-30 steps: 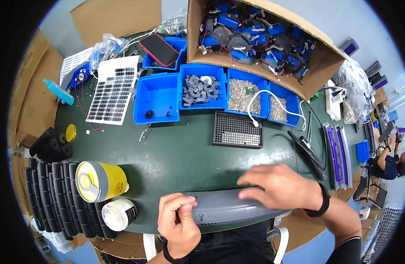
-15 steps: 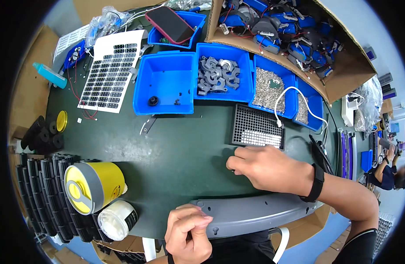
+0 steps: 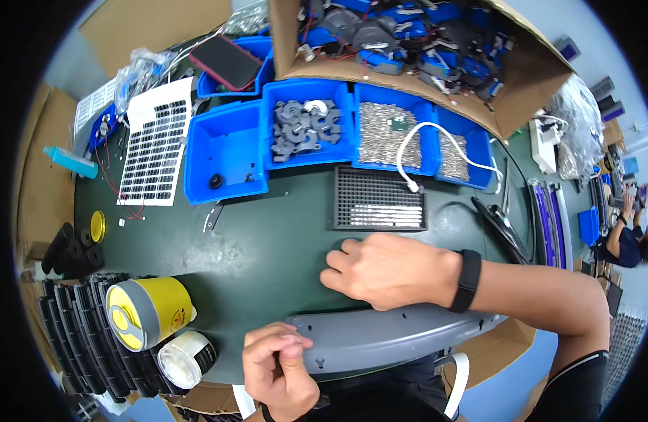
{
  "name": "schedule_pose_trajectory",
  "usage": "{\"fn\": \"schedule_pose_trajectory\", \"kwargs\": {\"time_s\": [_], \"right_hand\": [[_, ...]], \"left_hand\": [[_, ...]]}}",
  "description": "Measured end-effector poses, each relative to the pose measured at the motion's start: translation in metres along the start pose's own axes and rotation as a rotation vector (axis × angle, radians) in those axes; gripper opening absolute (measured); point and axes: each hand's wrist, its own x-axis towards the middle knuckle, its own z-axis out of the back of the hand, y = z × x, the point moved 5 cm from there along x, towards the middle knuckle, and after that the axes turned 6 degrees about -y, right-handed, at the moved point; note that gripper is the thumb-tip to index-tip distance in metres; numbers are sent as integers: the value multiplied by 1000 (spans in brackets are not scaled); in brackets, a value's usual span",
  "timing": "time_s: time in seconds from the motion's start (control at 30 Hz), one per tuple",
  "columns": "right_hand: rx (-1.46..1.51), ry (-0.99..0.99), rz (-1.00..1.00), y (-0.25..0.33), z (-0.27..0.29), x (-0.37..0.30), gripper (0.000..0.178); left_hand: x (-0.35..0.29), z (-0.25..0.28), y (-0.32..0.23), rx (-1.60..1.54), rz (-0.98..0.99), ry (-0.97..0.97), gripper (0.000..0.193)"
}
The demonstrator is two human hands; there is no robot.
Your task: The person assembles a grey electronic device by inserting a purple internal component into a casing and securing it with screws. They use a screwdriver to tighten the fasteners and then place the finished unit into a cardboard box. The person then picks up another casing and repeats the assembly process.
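A long curved grey plastic panel (image 3: pixel 401 336) with small holes lies along the near table edge. At its left end is my left hand (image 3: pixel 278 369), thumb and fingertips pressed together; anything between them is too small to make out. Over the table, between the panel and a black grid tray (image 3: pixel 345 199) partly filled with white pieces, hovers my right hand (image 3: pixel 390 271). Its fingers are curled and point left, and the hand hides whatever its fingertips might hold. A black band (image 3: pixel 466 280) circles the right wrist.
Blue bins hold grey clips (image 3: pixel 303 128), silver screws (image 3: pixel 386 137) and a few black parts (image 3: pixel 215 181). A white cable (image 3: pixel 408 158) crosses them. Behind stands a cardboard box (image 3: pixel 542 77) of blue-and-grey parts. At left are a yellow canister (image 3: pixel 155 309), a white jar (image 3: pixel 183 360) and black rollers (image 3: pixel 92 330).
The view has shifted and turned a little. My right hand has drawn away from the grid tray, nearer the panel and my left hand. The left hand stays by the panel's end.
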Motion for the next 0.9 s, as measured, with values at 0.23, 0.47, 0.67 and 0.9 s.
{"fn": "schedule_pose_trajectory", "kwargs": {"time_s": [0.23, 0.47, 0.67, 0.9], "right_hand": [[51, -117, -190, -2, 45, -41, 22], [144, -121, -154, -6, 35, -32, 17], [173, -43, -110, -5, 8, -8, 16], [180, 53, -193, 2, 2, 10, 17]], "left_hand": [[-1, -1, -1, -36, 76, -41, 16], [3, -3, -4, -113, 116, -29, 16], [-1, -1, 2, -116, 79, -24, 16], [-3, -1, -2, -52, 59, -75, 12]]}}
